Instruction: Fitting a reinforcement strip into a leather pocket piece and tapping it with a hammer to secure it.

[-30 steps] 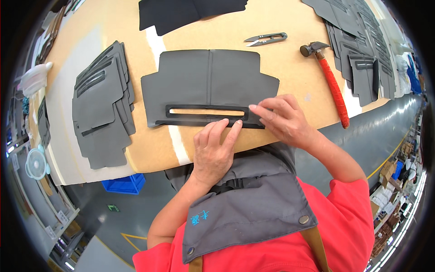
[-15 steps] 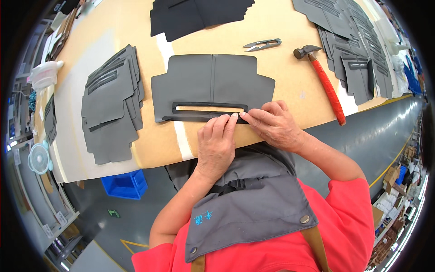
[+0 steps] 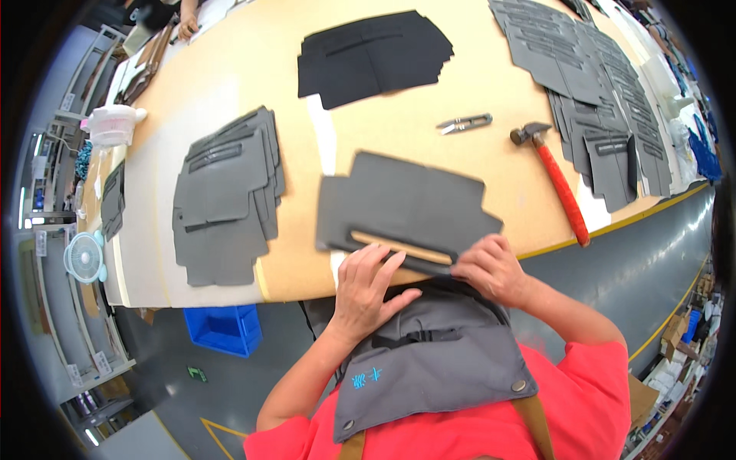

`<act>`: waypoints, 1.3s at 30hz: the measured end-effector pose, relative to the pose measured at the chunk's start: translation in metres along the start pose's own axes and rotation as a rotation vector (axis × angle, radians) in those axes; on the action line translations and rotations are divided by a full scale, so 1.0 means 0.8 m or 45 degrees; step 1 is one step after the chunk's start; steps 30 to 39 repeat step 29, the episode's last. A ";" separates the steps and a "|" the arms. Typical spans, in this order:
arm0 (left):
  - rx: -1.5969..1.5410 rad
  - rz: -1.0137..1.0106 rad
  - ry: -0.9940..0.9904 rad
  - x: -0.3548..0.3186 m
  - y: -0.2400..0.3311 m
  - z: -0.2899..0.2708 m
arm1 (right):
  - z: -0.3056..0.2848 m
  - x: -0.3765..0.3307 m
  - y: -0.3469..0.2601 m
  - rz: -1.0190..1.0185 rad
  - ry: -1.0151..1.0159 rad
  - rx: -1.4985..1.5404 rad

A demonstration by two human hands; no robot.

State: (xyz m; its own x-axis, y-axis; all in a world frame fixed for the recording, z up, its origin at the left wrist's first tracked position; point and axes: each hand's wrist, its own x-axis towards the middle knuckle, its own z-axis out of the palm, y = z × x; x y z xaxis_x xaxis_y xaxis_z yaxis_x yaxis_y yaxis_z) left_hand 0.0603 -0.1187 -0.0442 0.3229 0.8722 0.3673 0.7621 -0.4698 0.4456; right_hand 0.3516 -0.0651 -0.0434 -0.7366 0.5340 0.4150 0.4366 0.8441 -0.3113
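Observation:
A dark grey leather-like panel (image 3: 414, 195) with stepped corners lies turned at an angle near the table's front edge. Along its near side runs a long slot framed in black, with the tan table showing through. My left hand (image 3: 364, 295) rests its fingertips on the strip by the slot's left part, its thumb spread away. At the near right corner, my right hand (image 3: 492, 272) pinches the panel's edge between thumb and fingers. Right of the panel lies a hammer (image 3: 562, 188) with a red-wrapped handle. Small thread snips (image 3: 465, 124) lie beyond the panel.
Stacks of similar grey panels lie at the left (image 3: 222, 176) and far right (image 3: 552, 54). A black panel pile (image 3: 376, 61) sits at the back. Below the table stands a blue bin (image 3: 222, 330). A small fan (image 3: 83, 257) is at the left edge. Another person's hand (image 3: 188, 27) shows far left.
The panel has turned clockwise and come nearer the front edge. My left thumb has lifted away from the strip, and my right hand has moved to the panel's corner. The view has shifted.

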 end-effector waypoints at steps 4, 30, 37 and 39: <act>0.018 -0.060 -0.078 0.007 -0.003 -0.028 | -0.031 0.033 -0.004 0.093 0.100 0.222; -1.758 -1.189 -0.160 0.123 -0.221 -0.259 | 0.078 0.448 0.092 0.276 -0.350 0.682; -1.758 -1.189 -0.160 0.123 -0.221 -0.259 | 0.078 0.448 0.092 0.276 -0.350 0.682; -1.758 -1.189 -0.160 0.123 -0.221 -0.259 | 0.078 0.448 0.092 0.276 -0.350 0.682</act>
